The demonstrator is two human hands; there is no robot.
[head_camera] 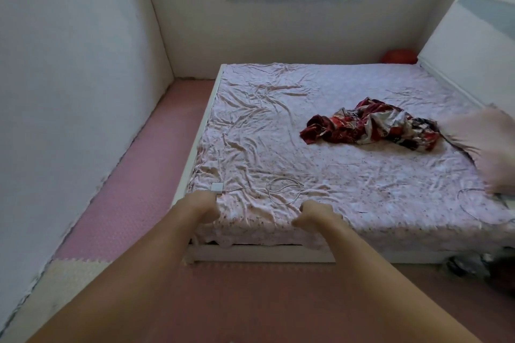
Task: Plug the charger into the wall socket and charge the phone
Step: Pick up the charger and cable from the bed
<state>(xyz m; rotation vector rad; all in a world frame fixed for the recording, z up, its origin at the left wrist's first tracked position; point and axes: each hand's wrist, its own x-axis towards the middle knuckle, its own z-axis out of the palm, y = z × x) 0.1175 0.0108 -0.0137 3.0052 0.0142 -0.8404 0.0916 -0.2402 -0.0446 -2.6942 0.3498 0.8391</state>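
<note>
A white charger block (217, 187) lies on the pink bed sheet (334, 175) near the bed's front left corner. Its white cable (282, 190) trails right in a loose coil. My left hand (204, 206) hovers just below the block, fingers curled downward, holding nothing. My right hand (313, 214) reaches over the bed's front edge, below the coil, fingers curled and holding nothing. No phone or wall socket shows clearly in view. A thin dark cable (471, 192) lies near the bed's right edge.
A red patterned cloth (370, 127) lies crumpled mid-bed. A pink pillow (485, 147) and a white headboard (468, 44) are at the right. Pink foam mats (133, 175) cover the floor beside the left wall. Dark clutter (473, 264) sits by the bed's front right.
</note>
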